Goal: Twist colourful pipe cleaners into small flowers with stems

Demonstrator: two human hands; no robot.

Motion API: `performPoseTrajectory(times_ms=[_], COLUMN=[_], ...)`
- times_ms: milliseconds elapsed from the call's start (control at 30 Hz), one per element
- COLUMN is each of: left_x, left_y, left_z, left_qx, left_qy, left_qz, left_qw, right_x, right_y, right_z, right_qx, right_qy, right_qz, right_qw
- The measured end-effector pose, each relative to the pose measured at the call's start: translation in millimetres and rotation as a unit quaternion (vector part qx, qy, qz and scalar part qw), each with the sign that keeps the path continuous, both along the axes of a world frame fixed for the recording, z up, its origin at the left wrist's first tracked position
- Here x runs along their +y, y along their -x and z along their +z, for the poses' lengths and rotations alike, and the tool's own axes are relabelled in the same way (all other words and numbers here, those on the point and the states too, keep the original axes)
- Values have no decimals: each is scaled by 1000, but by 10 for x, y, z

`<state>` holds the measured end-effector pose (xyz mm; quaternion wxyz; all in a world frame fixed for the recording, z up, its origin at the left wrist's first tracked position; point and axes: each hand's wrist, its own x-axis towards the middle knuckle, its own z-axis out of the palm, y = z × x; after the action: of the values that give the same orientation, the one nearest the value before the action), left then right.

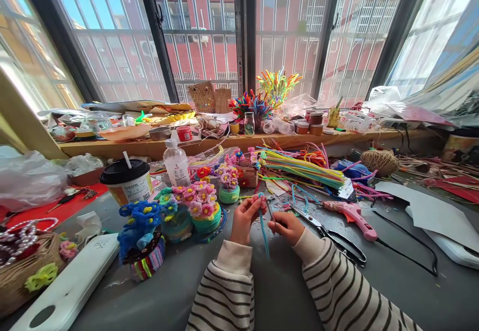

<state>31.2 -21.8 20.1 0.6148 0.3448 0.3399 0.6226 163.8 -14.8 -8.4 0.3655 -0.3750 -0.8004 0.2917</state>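
Observation:
Near the middle of the grey table, my left hand is closed on a light blue pipe cleaner, whose free end hangs down. A small pink piece shows at its fingertips. Just to the right, my right hand pinches a thin dark tool, its tip close to the pink piece; the tool's exact kind is too small to tell. Left of my hands stand a pot of pink fuzzy flowers and a pot of blue ones.
Scissors and a pink glue gun with a black cord lie to the right. Behind are a bundle of pipe cleaners, a twine ball and a bottle. A lidded cup stands at left.

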Motion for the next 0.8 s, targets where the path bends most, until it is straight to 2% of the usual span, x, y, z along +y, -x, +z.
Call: performPoseTrajectory(times_ms=[300, 433, 600, 800], left_x=[43, 58, 52, 32], left_y=[-1, 2, 13, -1], left_z=[-53, -72, -62, -41], left_qx=[-37, -32, -9, -5], left_qy=[-3, 2, 21, 29], left_qz=[33, 47, 48, 38], left_qw=[999, 998, 999, 999], right_x=[24, 36, 21, 7], right_y=[-1, -56, -73, -40], right_z=[-2, 15, 28, 34], right_qx=[31, 17, -37, -45], right_qy=[29, 48, 22, 12], right_qz=[-26, -11, 15, 11], right_qw=[999, 999, 999, 999])
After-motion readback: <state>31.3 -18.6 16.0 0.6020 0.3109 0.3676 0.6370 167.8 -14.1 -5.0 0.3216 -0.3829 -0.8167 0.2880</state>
